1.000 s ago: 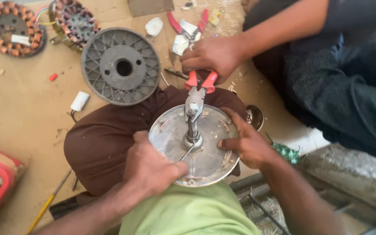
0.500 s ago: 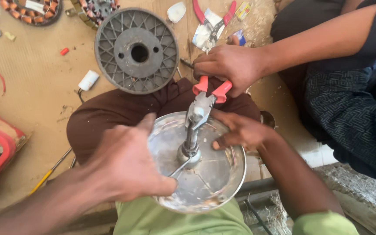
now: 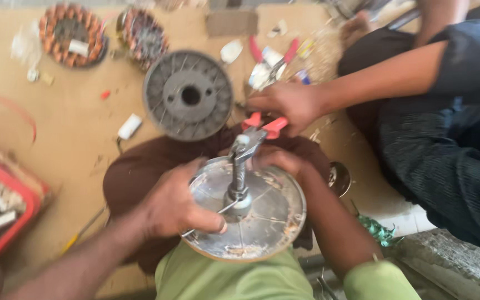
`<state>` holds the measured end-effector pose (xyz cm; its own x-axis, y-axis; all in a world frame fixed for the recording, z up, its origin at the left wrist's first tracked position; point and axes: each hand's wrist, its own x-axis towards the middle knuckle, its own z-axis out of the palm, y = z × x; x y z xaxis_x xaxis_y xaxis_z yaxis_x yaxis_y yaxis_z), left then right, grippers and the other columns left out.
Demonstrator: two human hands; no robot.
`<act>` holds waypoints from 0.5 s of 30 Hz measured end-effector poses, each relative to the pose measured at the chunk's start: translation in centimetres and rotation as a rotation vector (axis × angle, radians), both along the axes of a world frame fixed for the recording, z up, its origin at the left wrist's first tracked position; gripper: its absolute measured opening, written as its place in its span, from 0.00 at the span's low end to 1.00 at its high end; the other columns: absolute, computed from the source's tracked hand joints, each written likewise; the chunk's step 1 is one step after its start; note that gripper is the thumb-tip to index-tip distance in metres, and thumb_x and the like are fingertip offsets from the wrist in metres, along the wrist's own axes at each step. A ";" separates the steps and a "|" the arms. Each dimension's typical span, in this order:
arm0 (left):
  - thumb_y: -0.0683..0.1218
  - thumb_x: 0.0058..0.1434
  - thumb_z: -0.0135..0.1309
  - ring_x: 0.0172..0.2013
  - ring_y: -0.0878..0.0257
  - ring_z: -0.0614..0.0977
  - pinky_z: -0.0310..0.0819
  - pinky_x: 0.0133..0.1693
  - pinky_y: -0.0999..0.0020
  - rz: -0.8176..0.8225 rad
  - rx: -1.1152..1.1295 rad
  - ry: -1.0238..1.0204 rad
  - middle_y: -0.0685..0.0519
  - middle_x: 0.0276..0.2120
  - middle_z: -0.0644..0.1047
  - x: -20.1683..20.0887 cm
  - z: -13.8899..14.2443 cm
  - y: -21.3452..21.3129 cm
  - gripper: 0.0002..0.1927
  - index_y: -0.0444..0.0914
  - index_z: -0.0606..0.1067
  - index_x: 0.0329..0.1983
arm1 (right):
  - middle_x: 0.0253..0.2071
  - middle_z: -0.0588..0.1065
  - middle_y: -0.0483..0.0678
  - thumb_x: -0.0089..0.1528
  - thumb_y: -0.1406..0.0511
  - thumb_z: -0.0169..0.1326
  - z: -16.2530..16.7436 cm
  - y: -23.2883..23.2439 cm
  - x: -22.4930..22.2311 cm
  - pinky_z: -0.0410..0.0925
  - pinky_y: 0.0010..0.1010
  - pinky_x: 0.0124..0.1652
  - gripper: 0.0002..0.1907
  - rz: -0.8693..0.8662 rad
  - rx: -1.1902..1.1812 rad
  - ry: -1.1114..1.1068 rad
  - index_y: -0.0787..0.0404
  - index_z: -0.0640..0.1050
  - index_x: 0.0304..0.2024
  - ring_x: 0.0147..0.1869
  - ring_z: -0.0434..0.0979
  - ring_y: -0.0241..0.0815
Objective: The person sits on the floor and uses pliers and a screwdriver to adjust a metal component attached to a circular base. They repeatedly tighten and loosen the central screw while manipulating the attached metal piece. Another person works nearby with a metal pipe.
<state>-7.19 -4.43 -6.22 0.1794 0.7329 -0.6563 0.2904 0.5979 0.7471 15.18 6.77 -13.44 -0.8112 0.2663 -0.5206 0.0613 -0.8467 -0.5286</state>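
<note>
**Two hands on a metal disc, a co-worker's pliers on its shaft**

We see a round silver metal disc (image 3: 262, 222) resting on the wearer's lap, against brown cloth and a green shirt. A threaded shaft (image 3: 239, 178) stands upright from the disc's centre hub.

Our left hand (image 3: 176, 208) lies over the disc's left edge, fingers curled down onto the face and the thumb stretched toward the hub; it is clamped on the disc. Our right hand (image 3: 279, 161) sits at the far rim, just behind the shaft, fingers bent around the edge; how firmly it grips we cannot tell, since the shaft and the blur hide part of it.

A second person, seated to the right in dark clothes, reaches in with one hand (image 3: 287, 103) closed around the red handles of a pair of pliers (image 3: 251, 136). The pliers' nose meets the top of the shaft.

On the brown floor beyond, a grey ribbed wheel-shaped casting (image 3: 189, 95) lies flat, just beside the lap. Farther off we make out two copper-wound stators (image 3: 72, 34), another pair of red-handled pliers (image 3: 273, 55) among small scraps, and a small white block (image 3: 129, 126). A red tray (image 3: 6, 194) sits at the left edge. The whole view is motion-blurred.
</note>
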 end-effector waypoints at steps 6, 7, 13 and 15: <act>0.56 0.28 0.75 0.52 0.41 0.79 0.72 0.53 0.56 0.060 0.246 0.362 0.30 0.50 0.75 2.5 -0.6 -1.7 0.58 0.23 0.64 0.58 | 0.66 0.68 0.62 0.64 0.59 0.51 2.8 -7.6 6.1 0.68 0.47 0.62 0.36 -0.591 -0.185 -0.229 0.68 0.60 0.71 0.67 0.72 0.56; 0.56 0.28 0.74 0.52 0.41 0.79 0.73 0.53 0.56 0.066 0.223 0.344 0.29 0.51 0.74 2.6 -0.4 -2.0 0.63 0.21 0.57 0.63 | 0.64 0.69 0.61 0.61 0.63 0.52 3.0 -9.3 6.1 0.69 0.47 0.59 0.35 -0.637 -0.135 -0.361 0.63 0.61 0.70 0.65 0.73 0.54; 0.59 0.37 0.68 0.52 0.45 0.82 0.76 0.57 0.59 -0.016 -0.151 0.418 0.35 0.50 0.79 2.4 1.9 -1.9 0.53 0.30 0.64 0.63 | 0.59 0.74 0.60 0.51 0.78 0.53 0.6 -7.4 6.8 0.72 0.43 0.54 0.46 -0.328 0.024 -0.271 0.64 0.60 0.73 0.58 0.78 0.51; 0.59 0.38 0.67 0.54 0.45 0.84 0.77 0.58 0.60 -0.004 -0.260 0.424 0.35 0.52 0.80 2.1 2.7 -1.6 0.54 0.27 0.62 0.63 | 0.57 0.75 0.60 0.51 0.79 0.52 0.0 -5.8 6.9 0.73 0.42 0.50 0.49 -0.186 -0.005 -0.239 0.61 0.58 0.75 0.54 0.79 0.50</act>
<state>-5.09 -6.05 -3.49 -0.1407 0.5352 -0.8329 0.5392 0.7470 0.3890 22.06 0.93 -13.44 -0.6031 0.3961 -0.6924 0.0266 -0.8575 -0.5138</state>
